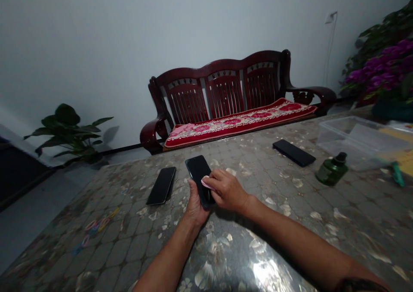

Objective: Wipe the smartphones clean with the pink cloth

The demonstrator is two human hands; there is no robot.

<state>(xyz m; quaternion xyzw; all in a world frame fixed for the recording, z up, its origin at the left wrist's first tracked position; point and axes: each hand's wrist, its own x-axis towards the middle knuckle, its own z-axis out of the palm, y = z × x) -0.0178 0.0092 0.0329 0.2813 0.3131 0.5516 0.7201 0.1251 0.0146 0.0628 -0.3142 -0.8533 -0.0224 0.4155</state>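
Note:
A black phone (198,168) is held tilted above the patterned table, its dark screen facing up. My left hand (195,203) grips its lower end, the thumb along the left edge. Over the screen, my right hand (227,189) is closed on a small pink-white pad (206,181), which touches the glass. To the left a second dark phone (161,185) lies on the table. A black rectangular device (293,152) rests farther back on the right, near a green bottle (331,169) with a black cap.
Colourful bands (102,224) lie on the table (251,236) at left. A clear plastic box (351,143) and a teal object (397,174) are at right. Beyond the table stand a dark red wooden bench (222,74), a leafy plant (72,130) and purple flowers (383,70).

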